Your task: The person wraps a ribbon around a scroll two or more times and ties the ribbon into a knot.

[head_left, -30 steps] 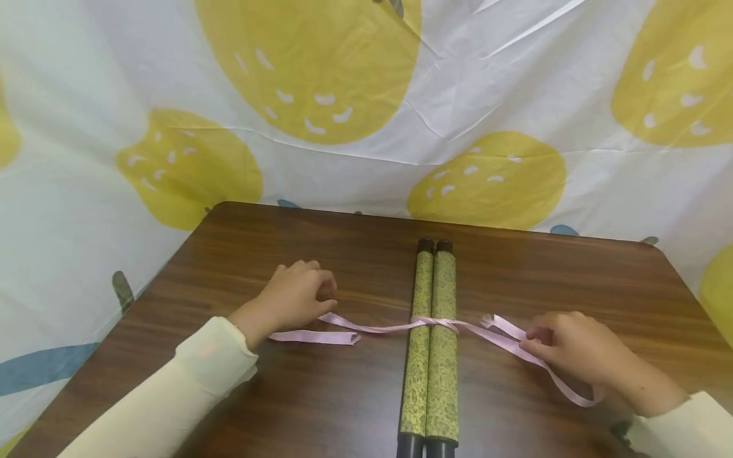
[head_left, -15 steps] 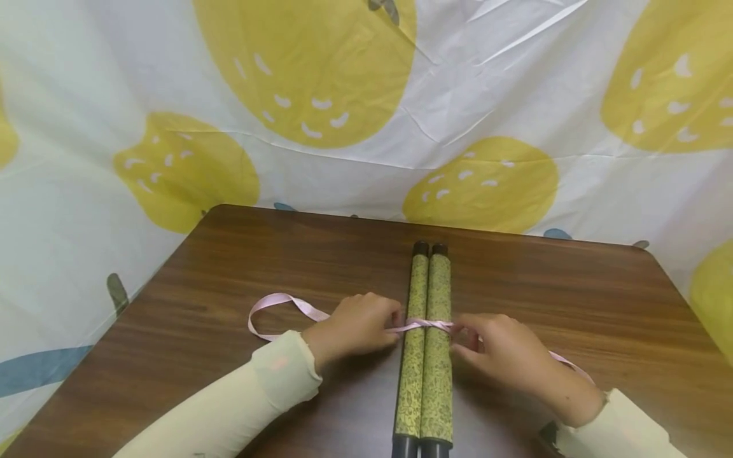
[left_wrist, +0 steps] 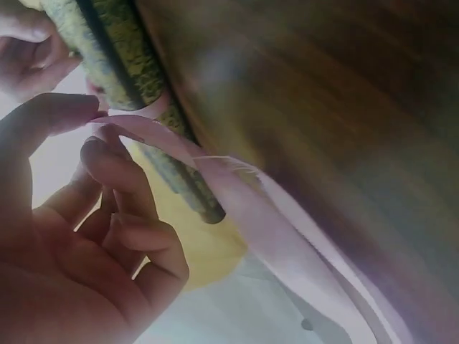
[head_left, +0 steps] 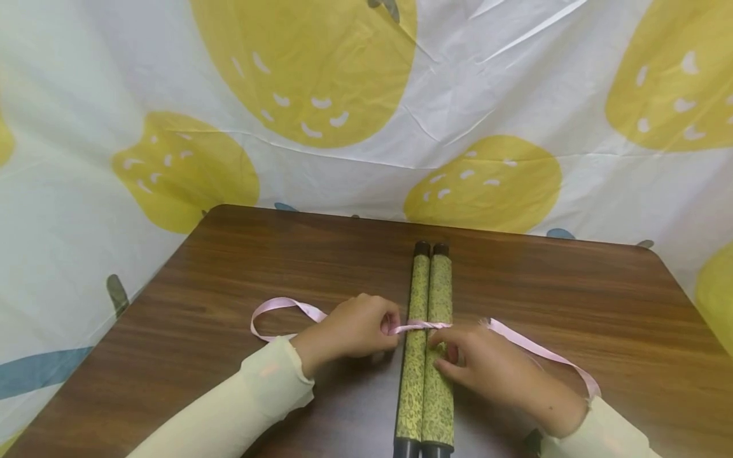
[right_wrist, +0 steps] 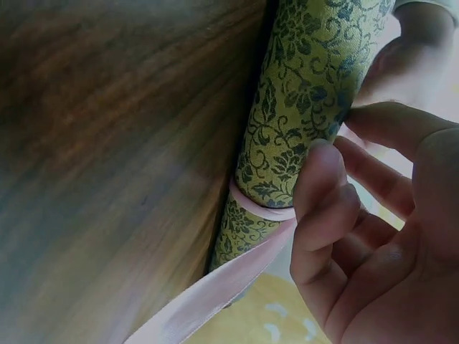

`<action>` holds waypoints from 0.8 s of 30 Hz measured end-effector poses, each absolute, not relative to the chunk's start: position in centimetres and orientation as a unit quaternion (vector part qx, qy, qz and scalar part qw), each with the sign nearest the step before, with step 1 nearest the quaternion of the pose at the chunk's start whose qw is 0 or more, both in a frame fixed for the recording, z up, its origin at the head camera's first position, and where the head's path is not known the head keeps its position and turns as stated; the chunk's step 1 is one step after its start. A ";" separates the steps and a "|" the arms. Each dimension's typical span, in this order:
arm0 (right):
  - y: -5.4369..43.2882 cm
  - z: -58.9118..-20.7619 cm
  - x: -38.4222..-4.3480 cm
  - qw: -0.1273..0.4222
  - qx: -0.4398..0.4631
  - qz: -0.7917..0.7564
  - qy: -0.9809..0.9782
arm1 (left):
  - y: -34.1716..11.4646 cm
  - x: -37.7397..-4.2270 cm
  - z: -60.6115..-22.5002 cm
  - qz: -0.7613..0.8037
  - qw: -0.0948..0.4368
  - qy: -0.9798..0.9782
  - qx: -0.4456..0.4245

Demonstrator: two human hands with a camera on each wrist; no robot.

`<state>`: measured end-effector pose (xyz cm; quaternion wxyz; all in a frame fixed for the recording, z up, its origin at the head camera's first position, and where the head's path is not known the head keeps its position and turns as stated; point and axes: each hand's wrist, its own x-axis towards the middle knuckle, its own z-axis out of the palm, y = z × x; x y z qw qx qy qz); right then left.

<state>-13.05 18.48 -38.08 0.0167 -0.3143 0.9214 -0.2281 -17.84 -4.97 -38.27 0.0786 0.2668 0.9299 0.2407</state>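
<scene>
The left hand [head_left: 352, 327] pinches the ribbon [head_left: 424, 325] in its fingers [left_wrist: 64, 115]; it wraps both rolls [head_left: 413, 372] on the table [head_left: 309, 254]. The right hand [head_left: 498, 366], fingers parted, touches a roll. Steady tension should suit.

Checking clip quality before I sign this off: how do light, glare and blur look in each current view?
Head view: fairly even light, a pale sheen on the table; left wrist view: strong glare behind the left hand, hazy contrast, table blurred; right wrist view: bright backlight around the right hand, yet the patterned roll reads clearly.
</scene>
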 end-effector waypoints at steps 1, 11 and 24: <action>18.5 -38.1 -13.0 0.020 -0.313 -0.231 0.921 | -5.0 -17.9 -38.2 0.257 0.078 0.925 0.269; 18.9 -38.4 -13.0 0.023 -0.302 -0.244 0.921 | -3.4 -18.5 -37.0 0.354 0.063 0.891 0.277; 24.4 -36.7 -12.4 -0.070 -0.247 -0.211 0.943 | -0.8 -19.8 -36.5 0.409 0.067 0.868 0.274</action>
